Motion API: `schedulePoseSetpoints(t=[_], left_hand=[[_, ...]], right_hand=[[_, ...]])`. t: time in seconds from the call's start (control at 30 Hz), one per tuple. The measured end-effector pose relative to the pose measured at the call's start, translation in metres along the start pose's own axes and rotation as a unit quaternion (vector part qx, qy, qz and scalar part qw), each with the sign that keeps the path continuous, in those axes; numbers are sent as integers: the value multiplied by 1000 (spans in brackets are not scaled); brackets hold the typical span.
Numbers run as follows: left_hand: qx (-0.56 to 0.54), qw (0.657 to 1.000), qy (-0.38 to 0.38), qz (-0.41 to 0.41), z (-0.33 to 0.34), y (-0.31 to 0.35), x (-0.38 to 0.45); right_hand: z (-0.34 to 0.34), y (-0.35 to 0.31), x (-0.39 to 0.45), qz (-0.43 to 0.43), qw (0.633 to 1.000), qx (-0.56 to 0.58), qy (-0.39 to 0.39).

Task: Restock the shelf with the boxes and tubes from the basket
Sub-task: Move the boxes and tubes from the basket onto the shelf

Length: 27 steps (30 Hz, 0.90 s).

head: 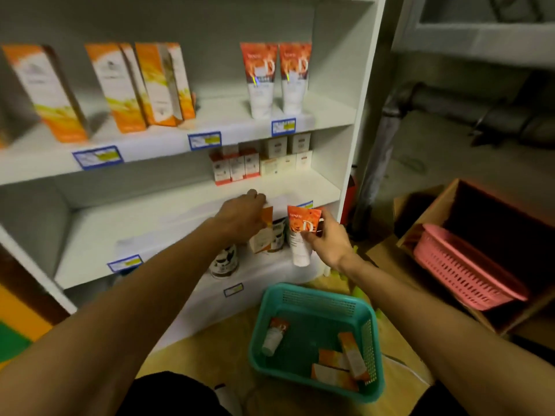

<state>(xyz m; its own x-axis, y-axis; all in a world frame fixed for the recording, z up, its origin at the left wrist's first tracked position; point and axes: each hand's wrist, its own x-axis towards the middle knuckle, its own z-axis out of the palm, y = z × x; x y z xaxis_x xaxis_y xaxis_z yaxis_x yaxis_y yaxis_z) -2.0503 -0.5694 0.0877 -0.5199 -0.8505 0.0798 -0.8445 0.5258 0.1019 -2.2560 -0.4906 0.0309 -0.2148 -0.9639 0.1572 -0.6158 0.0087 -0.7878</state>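
The left hand [243,217] grips an orange box [263,232] from above, fingers curled round its top, probably carrying it to the white shelf [180,211]. The right hand [326,238] pinches a red-topped tube [300,235] cap down, matching the 2 tubes [276,79] standing higher up. In the teal basket [315,298] on the floor lie 1 tube and what look like 3 boxes, though blur makes that count uncertain.

We've got left hand [243,219] gripping an orange box [264,232], right hand [326,240] just beside it pinching a tube [300,235]; teal basket [318,298] below both.
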Motion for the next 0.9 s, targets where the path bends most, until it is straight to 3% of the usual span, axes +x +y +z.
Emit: schedulePoseSetpoints(t=[0.13,0.63,0.9], left_hand=[[38,998,42,-5,-56,-14,-15],[108,980,160,-54,-197,-61,-53],[82,976,175,-98,-238,-117,-47]], right_hand=[[-5,-45,-2,-14,999,32,1],[-31,-225,41,-235,971,-13,39],[-1,-281,82,-254,966,18,48]])
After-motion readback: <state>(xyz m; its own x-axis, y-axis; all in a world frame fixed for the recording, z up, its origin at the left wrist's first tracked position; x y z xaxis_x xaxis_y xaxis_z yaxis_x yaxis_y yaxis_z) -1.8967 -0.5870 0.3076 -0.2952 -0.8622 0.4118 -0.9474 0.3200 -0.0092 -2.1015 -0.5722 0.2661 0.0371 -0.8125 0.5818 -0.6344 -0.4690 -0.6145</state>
